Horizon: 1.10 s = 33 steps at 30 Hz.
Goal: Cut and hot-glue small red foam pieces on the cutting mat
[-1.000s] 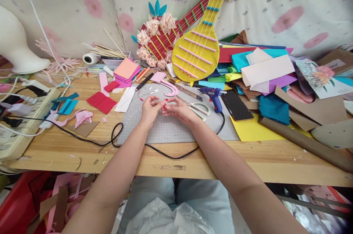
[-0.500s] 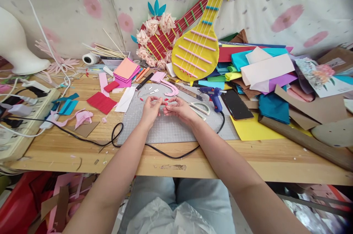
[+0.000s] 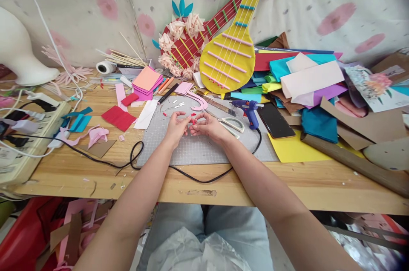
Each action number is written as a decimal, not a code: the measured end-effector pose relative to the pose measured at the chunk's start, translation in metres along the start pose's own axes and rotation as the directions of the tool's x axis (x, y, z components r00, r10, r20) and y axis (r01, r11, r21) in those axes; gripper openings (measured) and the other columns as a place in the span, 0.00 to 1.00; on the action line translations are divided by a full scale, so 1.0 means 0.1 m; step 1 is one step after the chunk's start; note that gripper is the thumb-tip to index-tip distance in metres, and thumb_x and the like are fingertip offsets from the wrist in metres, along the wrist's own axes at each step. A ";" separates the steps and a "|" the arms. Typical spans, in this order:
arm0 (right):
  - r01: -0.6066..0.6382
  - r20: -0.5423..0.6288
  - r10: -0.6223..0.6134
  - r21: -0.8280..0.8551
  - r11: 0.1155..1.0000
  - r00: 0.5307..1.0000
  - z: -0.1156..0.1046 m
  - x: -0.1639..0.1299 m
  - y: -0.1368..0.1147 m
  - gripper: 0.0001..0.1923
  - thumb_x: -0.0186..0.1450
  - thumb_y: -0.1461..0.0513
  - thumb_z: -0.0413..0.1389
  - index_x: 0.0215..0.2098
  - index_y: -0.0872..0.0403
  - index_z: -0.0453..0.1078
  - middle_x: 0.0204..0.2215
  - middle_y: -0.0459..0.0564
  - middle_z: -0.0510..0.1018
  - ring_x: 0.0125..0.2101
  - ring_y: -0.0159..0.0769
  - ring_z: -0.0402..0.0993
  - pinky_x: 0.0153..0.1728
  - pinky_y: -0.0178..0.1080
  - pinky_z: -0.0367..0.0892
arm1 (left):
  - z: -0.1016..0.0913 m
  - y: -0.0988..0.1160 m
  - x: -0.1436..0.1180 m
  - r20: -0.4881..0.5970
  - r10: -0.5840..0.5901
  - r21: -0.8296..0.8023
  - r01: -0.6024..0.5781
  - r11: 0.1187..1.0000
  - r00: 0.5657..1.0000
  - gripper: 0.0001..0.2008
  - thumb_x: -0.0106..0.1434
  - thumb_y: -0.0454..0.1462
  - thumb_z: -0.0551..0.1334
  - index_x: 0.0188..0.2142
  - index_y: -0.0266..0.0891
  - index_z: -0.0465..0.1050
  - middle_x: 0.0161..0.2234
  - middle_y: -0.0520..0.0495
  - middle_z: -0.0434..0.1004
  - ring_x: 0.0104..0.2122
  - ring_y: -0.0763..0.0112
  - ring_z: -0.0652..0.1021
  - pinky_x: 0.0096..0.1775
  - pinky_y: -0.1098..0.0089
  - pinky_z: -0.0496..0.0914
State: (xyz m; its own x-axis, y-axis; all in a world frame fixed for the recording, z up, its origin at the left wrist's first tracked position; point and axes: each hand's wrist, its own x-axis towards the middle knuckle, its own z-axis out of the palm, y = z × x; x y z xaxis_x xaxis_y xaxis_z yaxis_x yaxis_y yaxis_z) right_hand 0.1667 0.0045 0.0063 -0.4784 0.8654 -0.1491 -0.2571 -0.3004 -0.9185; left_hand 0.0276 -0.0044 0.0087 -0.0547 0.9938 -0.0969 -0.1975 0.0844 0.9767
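Both hands are closing back together; left hand (image 3: 177,127) and right hand (image 3: 209,127) are pinching the tiny red foam piece (image 3: 192,122) between fingertips, grip clamped, over the grey cutting mat (image 3: 204,151).

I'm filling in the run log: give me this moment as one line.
left hand: pinching red piece | right hand: pinching same piece | over grey mat | scissors right of hands

Tiny red piece (image 3: 192,121) between fingertips
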 end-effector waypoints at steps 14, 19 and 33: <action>-0.041 -0.030 0.039 -0.055 0.998 0.999 -0.01 -0.01 -0.02 0.22 0.49 0.63 0.64 0.35 0.53 0.57 0.22 0.45 0.78 0.23 0.31 0.75 0.25 0.35 0.72 | -0.08 -0.04 0.04 0.035 0.076 0.193 -0.082 0.978 0.996 0.17 0.51 0.43 0.62 0.39 0.39 0.63 0.28 0.50 0.76 0.13 0.83 0.63 0.17 0.77 0.59; -0.045 -0.038 0.042 -0.085 0.995 0.998 -0.05 -0.02 -0.06 0.22 0.50 0.62 0.64 0.35 0.53 0.56 0.21 0.45 0.77 0.20 0.29 0.73 0.22 0.32 0.70 | -0.10 -0.01 0.00 0.105 0.306 0.442 -0.320 0.838 0.946 0.15 0.51 0.37 0.62 0.39 0.40 0.65 0.34 0.49 0.77 0.17 0.82 0.64 0.23 0.76 0.61; -0.051 -0.006 0.050 -0.073 0.996 0.999 -0.03 -0.02 -0.04 0.24 0.47 0.58 0.65 0.31 0.52 0.54 0.17 0.42 0.75 0.16 0.27 0.70 0.17 0.30 0.66 | -0.05 0.02 -0.07 0.164 0.381 0.734 -0.371 0.569 0.910 0.14 0.52 0.33 0.60 0.40 0.44 0.65 0.33 0.53 0.78 0.24 0.73 0.73 0.33 0.71 0.64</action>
State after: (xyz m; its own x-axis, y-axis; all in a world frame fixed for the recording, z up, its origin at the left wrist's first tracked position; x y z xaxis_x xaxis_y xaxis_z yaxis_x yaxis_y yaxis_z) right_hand 0.1715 0.0052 0.0087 -0.4854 0.8517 -0.1975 -0.1706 -0.3137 -0.9341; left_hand 0.0225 -0.0118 0.0098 0.0357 0.9483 0.3154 0.6260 -0.2672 0.7327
